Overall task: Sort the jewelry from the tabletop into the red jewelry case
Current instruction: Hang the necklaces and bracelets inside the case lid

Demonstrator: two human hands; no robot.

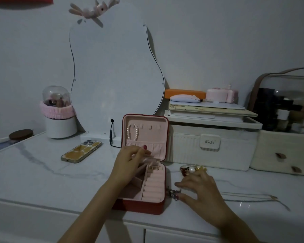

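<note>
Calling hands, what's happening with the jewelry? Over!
Left hand fingers curled at open case lid pocket. Right hand spread over rings on table. Pearl bracelet hung inside. Nothing blocking.

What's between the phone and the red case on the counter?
Head view: only bare marble countertop lies between the phone and the red jewelry case; black cable sits farther back.

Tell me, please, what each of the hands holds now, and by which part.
The left hand hovers over the red jewelry case, fingers curled; whether it pinches anything cannot be told. The right hand lies spread on the tabletop, gripping nothing.
</note>
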